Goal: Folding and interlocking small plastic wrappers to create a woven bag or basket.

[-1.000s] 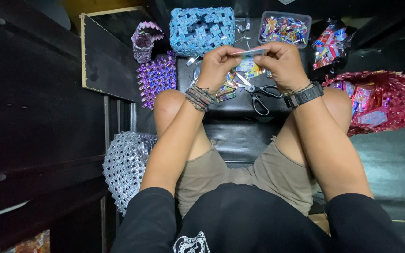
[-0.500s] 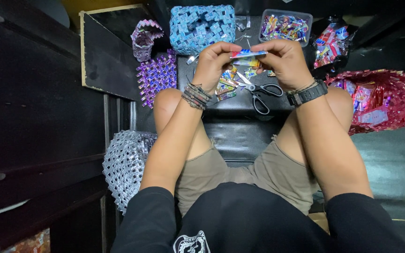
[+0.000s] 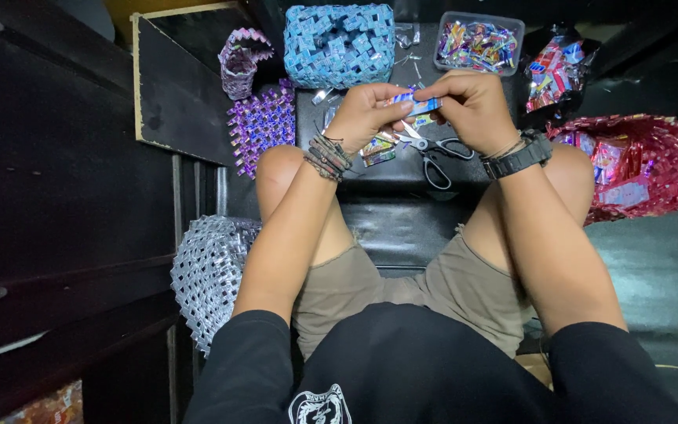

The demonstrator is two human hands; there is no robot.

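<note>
A narrow folded strip of blue wrapper foil [image 3: 416, 103] is held above the dark work surface [image 3: 370, 177], between the two hands. The left hand [image 3: 366, 114] is closed on the strip's left end, pinched between thumb and fingers; braided bracelets [image 3: 327, 155] are worn at that wrist. The right hand [image 3: 472, 106] is closed on the strip's right end, fingers curled over it from above; a dark wristwatch [image 3: 518, 157] is worn at that wrist. The two hands are set close together, nearly touching at the fingertips.

A pair of black-handled scissors [image 3: 431, 148] is seen lying on the surface just below the hands, blades pointing toward the left hand. Loose coloured wrapper pieces [image 3: 377, 151] lie beside the scissors.

Farther from the person, a blue woven wrapper basket [image 3: 340, 43] stands upright. To its left, a small purple woven basket [image 3: 239, 59] is noted, and below that a flat purple woven panel [image 3: 260, 124]. To the right of the blue basket, a clear plastic tub [image 3: 478, 41] filled with folded wrappers is set, with an open bag of wrappers [image 3: 555, 72] just beside it. A red woven basket [image 3: 639, 166] holding wrappers rests by the right knee. A silver woven basket [image 3: 212, 275] stands on the floor by the left thigh. A dark board with a pale edge [image 3: 178, 90] leans at the upper left.
</note>
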